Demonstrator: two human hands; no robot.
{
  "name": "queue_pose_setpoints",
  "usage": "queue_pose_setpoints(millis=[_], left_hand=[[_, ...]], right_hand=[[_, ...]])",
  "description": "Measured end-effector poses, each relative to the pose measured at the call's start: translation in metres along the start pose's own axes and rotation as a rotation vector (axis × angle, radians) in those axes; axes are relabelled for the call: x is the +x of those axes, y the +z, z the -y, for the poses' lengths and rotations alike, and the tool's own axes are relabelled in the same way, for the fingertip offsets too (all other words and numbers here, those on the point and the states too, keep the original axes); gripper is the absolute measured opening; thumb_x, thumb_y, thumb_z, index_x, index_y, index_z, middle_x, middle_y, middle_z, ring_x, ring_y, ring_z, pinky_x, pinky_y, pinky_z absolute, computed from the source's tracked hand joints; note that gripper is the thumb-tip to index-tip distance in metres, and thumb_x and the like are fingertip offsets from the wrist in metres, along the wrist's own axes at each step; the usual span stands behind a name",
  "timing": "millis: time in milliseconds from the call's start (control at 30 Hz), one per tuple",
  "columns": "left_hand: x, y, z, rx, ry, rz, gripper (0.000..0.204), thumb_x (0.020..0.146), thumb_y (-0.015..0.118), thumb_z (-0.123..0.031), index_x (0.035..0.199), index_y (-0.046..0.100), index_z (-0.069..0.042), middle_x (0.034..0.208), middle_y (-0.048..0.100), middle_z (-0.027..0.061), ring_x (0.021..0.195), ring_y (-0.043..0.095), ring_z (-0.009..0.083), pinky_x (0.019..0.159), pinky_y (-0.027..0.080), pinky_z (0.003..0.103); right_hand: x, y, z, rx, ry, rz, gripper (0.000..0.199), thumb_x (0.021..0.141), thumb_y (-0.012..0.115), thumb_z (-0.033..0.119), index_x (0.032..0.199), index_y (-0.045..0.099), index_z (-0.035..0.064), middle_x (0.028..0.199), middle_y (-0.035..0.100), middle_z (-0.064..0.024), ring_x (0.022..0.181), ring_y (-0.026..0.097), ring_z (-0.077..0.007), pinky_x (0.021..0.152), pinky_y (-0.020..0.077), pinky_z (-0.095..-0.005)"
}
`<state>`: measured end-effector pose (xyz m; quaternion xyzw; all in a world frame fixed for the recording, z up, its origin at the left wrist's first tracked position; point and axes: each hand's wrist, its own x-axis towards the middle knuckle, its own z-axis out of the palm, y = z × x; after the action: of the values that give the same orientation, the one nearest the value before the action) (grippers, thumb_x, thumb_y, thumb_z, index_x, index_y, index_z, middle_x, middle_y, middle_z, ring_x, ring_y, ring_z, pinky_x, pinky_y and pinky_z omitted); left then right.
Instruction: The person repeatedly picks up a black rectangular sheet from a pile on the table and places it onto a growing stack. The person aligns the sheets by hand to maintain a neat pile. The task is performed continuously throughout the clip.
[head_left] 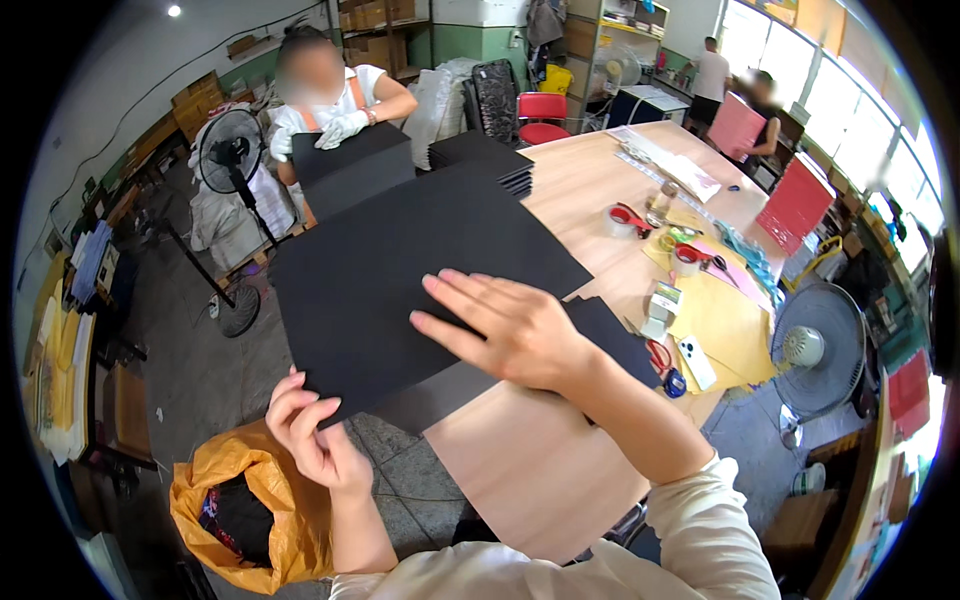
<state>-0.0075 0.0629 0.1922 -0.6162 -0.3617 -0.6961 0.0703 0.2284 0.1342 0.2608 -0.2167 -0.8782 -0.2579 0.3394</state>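
Note:
A large black sheet of board (400, 260) lies tilted across the left part of the view, in front of me. My left hand (318, 435) grips its near left corner between thumb and fingers. On top of the sheet my right hand (515, 330) rests with its fingers stretched out flat, holding nothing. Beneath the near edge shows a dark grey surface (430, 395); whether it is a stack or another panel I cannot tell. More black board (612, 335) sticks out just right of my right wrist.
Across the wooden table (545, 460), a person in white gloves (343, 130) handles black board. Tape rolls (620, 222), red-handled scissors (658, 355), and a phone (697, 362) lie to the right. An orange sack (215, 465) stands at lower left; fans (820, 340) flank the table.

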Motion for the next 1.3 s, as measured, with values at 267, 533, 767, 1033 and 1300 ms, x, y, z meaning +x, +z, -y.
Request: queue_pose_setpoints(millis=[267, 533, 767, 1033, 1300], left_hand=[[-0.127, -0.025, -0.041, -0.211, -0.606, -0.273, 0.032, 0.097, 0.047, -0.019, 0.125, 0.048, -0.003, 0.131, 0.045, 0.0131, 0.117, 0.050, 0.0266, 0.100, 0.043, 0.042], [-0.373, -0.074, -0.009, -0.371, -1.949, 0.570, 0.047, 0.095, 0.062, -0.031, 0.133, 0.045, -0.008, 0.115, 0.060, 0.0056, 0.104, 0.056, 0.0180, 0.085, 0.046, 0.041], [-0.403, -0.062, -0.018, -0.272, -1.679, 0.470, 0.057, 0.078, 0.061, 0.010, 0.131, 0.043, 0.001, 0.107, 0.063, 0.0162, 0.095, 0.062, 0.0209, 0.082, 0.053, 0.034], [-0.409, -0.044, 0.020, 0.076, -1.535, 0.762, 0.066, 0.071, 0.072, -0.005, 0.131, 0.044, -0.002, 0.105, 0.061, 0.0159, 0.094, 0.062, 0.0238, 0.080, 0.053, 0.037], [-0.119, -0.018, -0.005, -0.090, -0.520, -0.059, 0.061, 0.077, 0.052, 0.011, 0.136, 0.042, 0.002, 0.136, 0.044, 0.0180, 0.130, 0.045, 0.0304, 0.111, 0.034, 0.043]], right_hand=[[-0.145, -0.056, 0.136, 0.054, 0.236, 0.083, 0.038, 0.086, 0.055, 0.005, 0.121, 0.069, 0.0081, 0.127, 0.063, -0.0160, 0.112, 0.065, -0.0272, 0.087, 0.0563, -0.0316], [-0.392, 0.023, 0.307, 0.185, 0.322, 0.700, 0.043, 0.081, 0.057, 0.017, 0.117, 0.064, -0.0036, 0.126, 0.062, -0.0231, 0.112, 0.064, -0.0303, 0.069, 0.0570, -0.0315], [-0.383, 0.037, 0.300, 0.288, 0.340, 0.744, 0.048, 0.084, 0.060, 0.032, 0.115, 0.065, -0.0048, 0.123, 0.063, -0.0252, 0.108, 0.066, -0.0328, 0.072, 0.0578, -0.0354], [-0.191, -0.008, 0.143, 0.511, 0.261, 0.312, 0.026, 0.085, 0.072, 0.029, 0.098, 0.072, 0.0075, 0.100, 0.073, -0.0074, 0.072, 0.071, -0.0239, 0.063, 0.0575, -0.0324], [0.052, -0.018, 0.022, 0.592, 0.071, 0.037, 0.032, 0.082, 0.075, 0.022, 0.109, 0.071, 0.0053, 0.121, 0.066, -0.0170, 0.117, 0.061, -0.0312, 0.096, 0.0507, -0.0400]])
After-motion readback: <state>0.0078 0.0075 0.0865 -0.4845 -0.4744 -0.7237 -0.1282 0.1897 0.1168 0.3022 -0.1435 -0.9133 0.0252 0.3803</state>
